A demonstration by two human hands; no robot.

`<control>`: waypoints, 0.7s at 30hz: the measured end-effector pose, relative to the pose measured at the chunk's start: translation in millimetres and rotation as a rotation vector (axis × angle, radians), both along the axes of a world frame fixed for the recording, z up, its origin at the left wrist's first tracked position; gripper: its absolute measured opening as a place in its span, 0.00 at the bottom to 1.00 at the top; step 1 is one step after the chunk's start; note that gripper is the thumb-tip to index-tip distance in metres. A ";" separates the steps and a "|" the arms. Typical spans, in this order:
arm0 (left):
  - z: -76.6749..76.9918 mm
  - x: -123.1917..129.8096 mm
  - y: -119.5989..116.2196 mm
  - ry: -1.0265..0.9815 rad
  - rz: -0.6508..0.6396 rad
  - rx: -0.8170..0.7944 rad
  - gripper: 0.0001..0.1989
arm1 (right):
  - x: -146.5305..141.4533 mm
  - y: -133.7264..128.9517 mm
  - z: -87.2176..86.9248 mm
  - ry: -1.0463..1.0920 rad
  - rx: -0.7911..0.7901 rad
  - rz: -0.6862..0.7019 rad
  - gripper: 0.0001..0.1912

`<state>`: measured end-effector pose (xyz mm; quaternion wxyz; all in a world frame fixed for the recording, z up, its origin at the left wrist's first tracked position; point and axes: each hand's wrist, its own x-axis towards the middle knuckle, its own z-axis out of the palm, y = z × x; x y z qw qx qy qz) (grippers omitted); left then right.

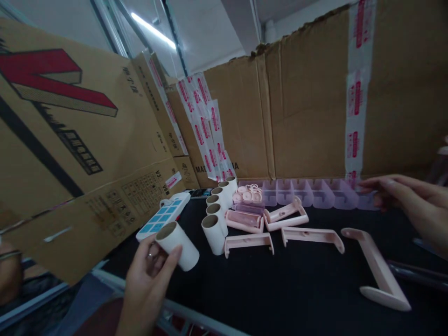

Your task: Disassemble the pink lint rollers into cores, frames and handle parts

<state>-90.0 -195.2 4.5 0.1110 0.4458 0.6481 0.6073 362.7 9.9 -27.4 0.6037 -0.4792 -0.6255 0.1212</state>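
Observation:
My left hand (150, 275) grips a white cardboard tube (182, 247) at the front left, its hollow end tilted up. To its right, several more white cardboard tubes (215, 238) stand upright in a row running away from me. My right hand (416, 200) hovers at the far right by the end of a translucent purple compartment tray (322, 193), fingers stretched out and apart, with nothing visible in them. Between the hands lie pink plastic U-shaped brackets, one large bracket (380, 268) nearest my right hand and another bracket (311, 235) farther left.
Small pink round parts (249, 193) fill the tray's left end. A white power strip (164, 215) lies on the black tabletop (266, 294) behind my left hand. Cardboard walls (301, 107) enclose the back and left. A dark rod (420, 275) lies at right. Part of another person (10, 270) shows far left.

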 end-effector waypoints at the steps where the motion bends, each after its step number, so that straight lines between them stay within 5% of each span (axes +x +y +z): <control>1: -4.8 -8.2 3.3 0.035 0.008 0.003 0.25 | -0.6 -1.3 0.1 -0.040 -0.037 0.050 0.29; 7: -19.9 -31.1 36.3 0.128 -0.160 -0.116 0.29 | -11.0 -10.5 1.3 -0.097 -0.064 0.152 0.33; 21: -11.1 -42.9 70.7 0.170 -0.353 -0.143 0.23 | -28.1 -24.9 -1.1 -0.042 -0.061 0.295 0.26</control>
